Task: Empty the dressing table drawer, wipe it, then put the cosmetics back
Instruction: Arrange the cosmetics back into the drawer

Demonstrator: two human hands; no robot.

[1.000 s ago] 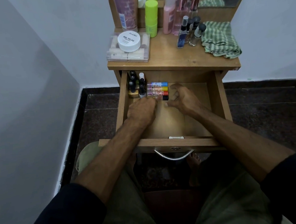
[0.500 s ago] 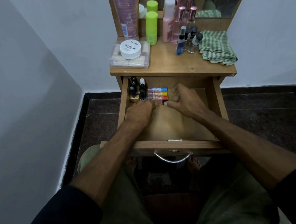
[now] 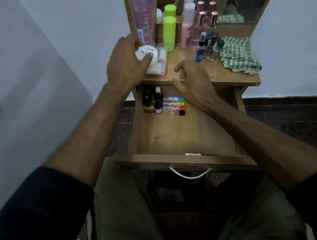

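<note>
The wooden drawer (image 3: 183, 137) stands pulled out under the dressing table top (image 3: 188, 69). In its back left corner are dark nail polish bottles (image 3: 149, 99) and small clear tubes with coloured caps (image 3: 174, 105); the rest of its floor is bare. My left hand (image 3: 125, 64) is up on the table top, thumb and fingers curled round a white round jar (image 3: 152, 52) that sits on a clear plastic box (image 3: 160, 63). My right hand (image 3: 192, 81) hovers over the table's front edge with loosely spread fingers, holding nothing.
On the table top stand a tall pink tube (image 3: 144, 17), a green bottle (image 3: 170, 32), a pink bottle (image 3: 186, 26) and small spray bottles (image 3: 207, 45). A green checked cloth (image 3: 239, 56) lies at the right. A mirror (image 3: 239, 0) is behind. A wall runs close on the left.
Both hands have lifted out of the drawer. The left one has gone up to the white jar on the table top; the right one has risen to the table's front edge.
</note>
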